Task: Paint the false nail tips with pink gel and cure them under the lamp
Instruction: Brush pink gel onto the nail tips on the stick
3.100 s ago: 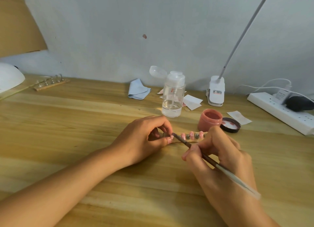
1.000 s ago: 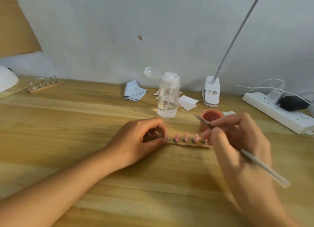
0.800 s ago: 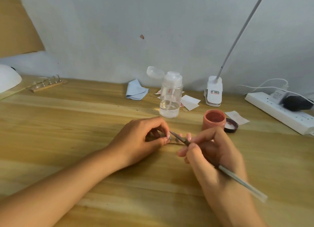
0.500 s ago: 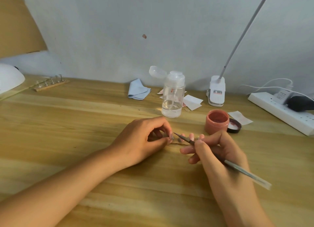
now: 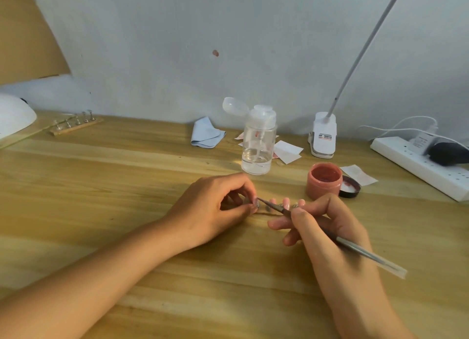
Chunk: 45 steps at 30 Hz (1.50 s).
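Home nail desk (image 5: pixel 101 186), power strip (image 5: pixel 416 166), plaster wall (image 5: pixel 177 46)

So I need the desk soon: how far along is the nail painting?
Partway. Done: the gel pot is open, and several tips on the strip already look pink. In hand: the left hand steadies the strip's left end while the right hand holds the brush to the leftmost tip. Left: finishing that tip, then curing; the white lamp sits at the far left, nothing visibly under it.

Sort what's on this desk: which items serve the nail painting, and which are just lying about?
In use: brush in right hand; nail tip strip steadied by left hand; open pink gel jar, its lid; curing lamp.

Idle: pump bottle, blue cloth, power strip, paper slips.
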{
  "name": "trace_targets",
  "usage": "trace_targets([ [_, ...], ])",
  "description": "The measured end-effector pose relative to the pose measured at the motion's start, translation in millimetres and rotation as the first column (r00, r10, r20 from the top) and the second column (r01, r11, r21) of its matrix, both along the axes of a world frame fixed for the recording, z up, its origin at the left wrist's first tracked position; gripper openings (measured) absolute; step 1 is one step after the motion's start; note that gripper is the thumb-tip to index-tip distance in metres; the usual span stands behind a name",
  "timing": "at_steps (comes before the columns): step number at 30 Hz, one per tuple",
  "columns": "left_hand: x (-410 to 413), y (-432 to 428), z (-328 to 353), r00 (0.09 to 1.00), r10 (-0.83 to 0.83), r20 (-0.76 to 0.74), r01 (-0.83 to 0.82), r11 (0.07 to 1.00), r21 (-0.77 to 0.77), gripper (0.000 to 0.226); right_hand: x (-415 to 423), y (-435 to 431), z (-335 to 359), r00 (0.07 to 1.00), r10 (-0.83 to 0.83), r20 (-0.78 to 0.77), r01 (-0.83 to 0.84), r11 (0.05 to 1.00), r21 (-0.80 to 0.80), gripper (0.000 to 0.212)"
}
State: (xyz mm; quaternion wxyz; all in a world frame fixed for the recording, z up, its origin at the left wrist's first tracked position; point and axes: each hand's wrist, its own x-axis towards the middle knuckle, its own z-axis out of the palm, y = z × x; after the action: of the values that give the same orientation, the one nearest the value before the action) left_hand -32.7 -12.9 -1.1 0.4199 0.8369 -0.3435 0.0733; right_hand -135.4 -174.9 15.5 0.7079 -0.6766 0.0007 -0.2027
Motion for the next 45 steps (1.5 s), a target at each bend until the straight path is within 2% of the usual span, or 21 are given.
trace_targets([
  [19,0,-1,1,0.999,0.037,0.020,-0.038,0.998,0.047,0.017,2,-5,1,1.000,0.003,-0.019,-0.003,1.000,-0.014,0.024],
  [26,0,-1,0,0.998,0.053,0.033,-0.055,0.997,0.054,0.017,5,-3,-7,0.998,0.061,-0.013,-0.063,0.988,-0.138,0.022],
  [31,0,-2,2,0.998,0.055,0.032,-0.057,0.996,0.062,0.022,4,-6,-9,1.000,-0.014,-0.003,0.013,0.985,-0.173,0.015],
  [36,-1,-1,2,0.999,0.049,0.019,-0.050,0.997,0.056,0.018,1,-1,-1,0.999,0.042,0.011,-0.041,0.992,-0.122,0.016],
  [40,-1,-2,2,0.998,0.052,0.032,-0.053,0.997,0.058,0.024,2,-1,-3,1.000,0.012,-0.004,-0.012,0.982,-0.187,0.012],
  [45,0,-2,1,0.999,0.041,0.026,-0.043,0.997,0.058,0.018,1,0,-2,0.999,0.033,0.008,-0.031,0.986,-0.164,0.012],
])
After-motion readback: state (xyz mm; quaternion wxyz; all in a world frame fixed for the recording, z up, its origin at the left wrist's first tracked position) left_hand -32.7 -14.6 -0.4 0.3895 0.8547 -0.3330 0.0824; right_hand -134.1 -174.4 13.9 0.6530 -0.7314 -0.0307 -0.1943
